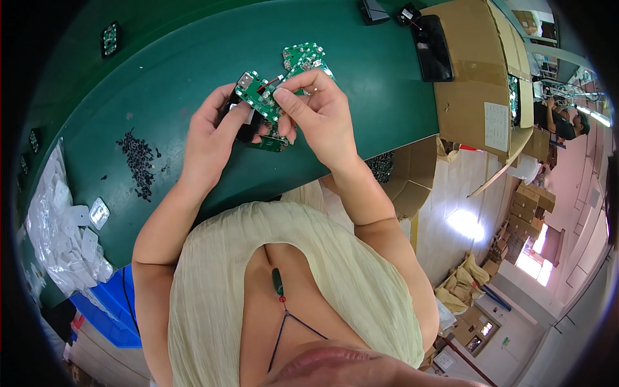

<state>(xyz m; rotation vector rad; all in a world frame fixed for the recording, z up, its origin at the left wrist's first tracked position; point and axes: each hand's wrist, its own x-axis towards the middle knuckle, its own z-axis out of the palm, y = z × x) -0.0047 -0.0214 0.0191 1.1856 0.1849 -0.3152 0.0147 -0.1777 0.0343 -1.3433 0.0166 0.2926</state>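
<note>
Over the green table, my left hand [209,132] is closed around a black casing [247,131], seen only in part between thumb and fingers. Tilted above the casing is a green circuit board [256,95] with a metal port at its upper left. My right hand [322,119] pinches at the right side of that board, beside a short red wire [273,82]; its exact grip is partly hidden. More green circuit boards [303,54] lie just beyond the right fingers. Another board [273,143] shows beneath the hands.
On the table [361,58] at left are small black parts [137,164] and clear plastic bags [57,216]. A cardboard box [465,77] stands at right, beside a flat black case [434,48]. Another open carton [412,177] sits below the table edge. A blue bin [108,311] is lower left.
</note>
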